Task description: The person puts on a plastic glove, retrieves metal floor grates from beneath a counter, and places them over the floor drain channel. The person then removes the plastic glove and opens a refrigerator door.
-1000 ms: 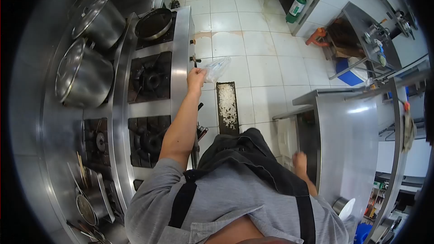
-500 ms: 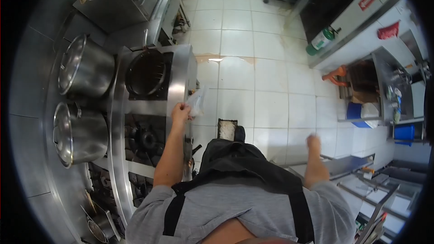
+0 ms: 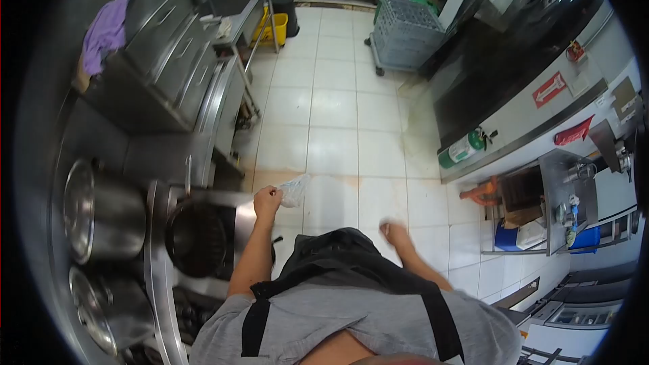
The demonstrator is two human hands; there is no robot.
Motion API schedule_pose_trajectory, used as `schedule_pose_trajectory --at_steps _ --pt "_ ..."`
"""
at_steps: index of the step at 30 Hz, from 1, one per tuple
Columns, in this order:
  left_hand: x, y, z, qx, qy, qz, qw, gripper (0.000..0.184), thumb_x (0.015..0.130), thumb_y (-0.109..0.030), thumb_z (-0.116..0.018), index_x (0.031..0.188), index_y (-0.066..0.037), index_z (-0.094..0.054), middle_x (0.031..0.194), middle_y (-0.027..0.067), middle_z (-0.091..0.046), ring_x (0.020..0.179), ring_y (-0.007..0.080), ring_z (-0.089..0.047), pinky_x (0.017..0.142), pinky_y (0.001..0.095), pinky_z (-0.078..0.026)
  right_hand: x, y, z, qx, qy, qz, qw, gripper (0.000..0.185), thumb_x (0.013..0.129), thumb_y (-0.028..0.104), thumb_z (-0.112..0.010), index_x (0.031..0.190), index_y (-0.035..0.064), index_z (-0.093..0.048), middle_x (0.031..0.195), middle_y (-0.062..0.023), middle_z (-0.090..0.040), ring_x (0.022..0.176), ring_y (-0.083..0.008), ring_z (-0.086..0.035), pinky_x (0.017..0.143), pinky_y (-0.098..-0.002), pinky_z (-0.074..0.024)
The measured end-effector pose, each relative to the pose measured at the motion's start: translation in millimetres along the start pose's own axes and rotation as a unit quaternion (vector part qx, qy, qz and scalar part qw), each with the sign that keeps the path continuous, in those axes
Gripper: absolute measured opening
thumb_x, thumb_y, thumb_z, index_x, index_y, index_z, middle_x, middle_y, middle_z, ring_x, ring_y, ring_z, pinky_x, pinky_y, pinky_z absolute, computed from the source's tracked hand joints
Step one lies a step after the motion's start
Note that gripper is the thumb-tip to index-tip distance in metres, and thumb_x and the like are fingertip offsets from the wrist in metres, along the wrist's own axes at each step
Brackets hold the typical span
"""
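Observation:
In front of my body, my left hand [image 3: 266,204] is closed on a crumpled clear plastic bag [image 3: 293,192], which hangs from the fingers over the tiled floor. The stove [image 3: 218,197] lies just to the left of that hand, with a large dark pan [image 3: 196,238] on its burner. My right hand [image 3: 396,234] hangs over the floor ahead of my apron [image 3: 351,263]. Its fingers look curled in, slightly blurred, and I see nothing held in them.
Two big steel pots [image 3: 111,213] stand left of the stove. Ahead are steel drawers [image 3: 165,47] with a purple cloth [image 3: 108,23], a yellow bucket [image 3: 274,29] and a wheeled stack of grey racks [image 3: 409,34]. At right are a green cylinder [image 3: 463,149] and a steel table [image 3: 568,189].
I have moved forward along the stove, and the drawers and racks show nearer. My left hand still holds the plastic bag. My right hand has swung inward and forward.

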State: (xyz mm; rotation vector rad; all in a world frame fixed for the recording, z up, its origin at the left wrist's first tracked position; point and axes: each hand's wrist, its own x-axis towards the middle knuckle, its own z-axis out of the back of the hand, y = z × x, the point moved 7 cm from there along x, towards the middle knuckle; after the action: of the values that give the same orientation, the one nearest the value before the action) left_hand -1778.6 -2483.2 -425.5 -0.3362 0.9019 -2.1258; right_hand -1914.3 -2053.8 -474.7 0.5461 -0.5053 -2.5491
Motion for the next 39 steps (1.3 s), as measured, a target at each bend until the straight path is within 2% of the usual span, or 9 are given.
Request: schedule_pose_trajectory --at_steps 4,10,14,16,24,28,31,34,39 --pt "120 -16 -43 0.110 0.050 -0.028 0.992 0.027 0.070 -0.025 -0.062 0.087 -0.005 -0.070 0.088 0.0195 -0.066 0.083 0.0354 -0.064 0.075 0.0422 -0.050 -96 -155 -73 -0.025 0.190 -0.109 0.975 0.016 0.079 0.018 -0.058 0.084 0.0056 -0.067 0.091 -0.0184 -0.066 0.087 -0.0353 -0.063 0.074 -0.0453 -0.0501" --pt "224 67 -67 0.159 -0.028 0.115 0.980 0.022 0.071 -0.012 -0.060 0.089 -0.005 -0.069 0.090 0.0173 -0.067 0.089 0.0334 -0.064 0.077 0.0417 -0.050 -29 -246 21 -0.088 0.166 -0.397 0.899 0.018 0.077 0.018 -0.060 0.087 0.0057 -0.068 0.092 -0.0168 -0.067 0.089 -0.0337 -0.064 0.075 -0.0444 -0.0508" --pt "238 99 -68 0.154 0.009 0.303 0.940 0.015 0.074 -0.012 -0.062 0.086 -0.006 -0.070 0.089 0.0131 -0.069 0.085 0.0275 -0.067 0.081 0.0359 -0.050 239 -248 52 -0.194 0.087 -0.225 0.951 0.021 0.079 0.018 -0.057 0.091 0.0056 -0.069 0.094 -0.0153 -0.067 0.090 -0.0316 -0.065 0.077 -0.0436 -0.0508" --pt "246 125 -76 0.057 0.012 0.369 0.928 0.014 0.073 -0.008 -0.063 0.085 -0.004 -0.068 0.081 0.0123 -0.067 0.070 0.0241 -0.067 0.060 0.0342 -0.054 379 -162 127 -0.182 -0.003 -0.117 0.976 0.017 0.079 0.018 -0.057 0.086 0.0047 -0.065 0.090 -0.0176 -0.066 0.086 -0.0329 -0.064 0.077 -0.0450 -0.0502" --pt "392 96 -141 -0.246 -0.003 0.505 0.827 0.017 0.078 0.002 -0.058 0.095 0.003 -0.063 0.082 0.0136 -0.064 0.059 0.0235 -0.061 0.043 0.0318 -0.047 707 100 353 0.150 -0.210 0.145 0.955 0.026 0.083 0.023 -0.063 0.096 0.0018 -0.066 0.082 -0.0177 -0.065 0.075 -0.0320 -0.063 0.068 -0.0377 -0.0499" --pt "574 30 -196 -0.093 0.071 0.430 0.895 0.016 0.078 -0.012 -0.060 0.087 -0.001 -0.068 0.080 0.0142 -0.067 0.073 0.0248 -0.065 0.057 0.0381 -0.051 776 61 340 0.064 -0.163 0.101 0.979 0.024 0.081 0.026 -0.065 0.095 0.0057 -0.067 0.076 -0.0168 -0.064 0.069 -0.0317 -0.062 0.064 -0.0376 -0.0490" --pt "736 -71 -218 0.198 0.018 0.183 0.963 0.021 0.076 -0.024 -0.059 0.082 -0.010 -0.073 0.086 0.0159 -0.068 0.083 0.0290 -0.066 0.074 0.0402 -0.052 776 -46 285 -0.044 -0.053 -0.053 0.996 0.027 0.082 0.027 -0.057 0.087 0.0039 -0.069 0.083 -0.0214 -0.065 0.079 -0.0386 -0.063 0.074 -0.0449 -0.0504" --pt "859 -183 -233 0.127 -0.032 0.173 0.976 0.021 0.074 -0.023 -0.060 0.088 -0.013 -0.073 0.089 0.0142 -0.068 0.086 0.0318 -0.065 0.078 0.0390 -0.052 711 -164 241 -0.200 0.033 -0.051 0.978 0.024 0.075 0.025 -0.060 0.069 0.0030 -0.067 0.075 -0.0188 -0.065 0.075 -0.0373 -0.062 0.070 -0.0464 -0.0487" --pt "1025 -290 -273 0.046 -0.027 0.062 0.997 0.027 0.070 -0.025 -0.062 0.089 -0.008 -0.071 0.085 0.0156 -0.068 0.083 0.0316 -0.065 0.076 0.0396 -0.051 692 -214 249 -0.113 0.211 -0.350 0.906 0.023 0.077 0.025 -0.059 0.081 0.0039 -0.067 0.085 -0.0200 -0.064 0.081 -0.0372 -0.062 0.074 -0.0463 -0.0485"
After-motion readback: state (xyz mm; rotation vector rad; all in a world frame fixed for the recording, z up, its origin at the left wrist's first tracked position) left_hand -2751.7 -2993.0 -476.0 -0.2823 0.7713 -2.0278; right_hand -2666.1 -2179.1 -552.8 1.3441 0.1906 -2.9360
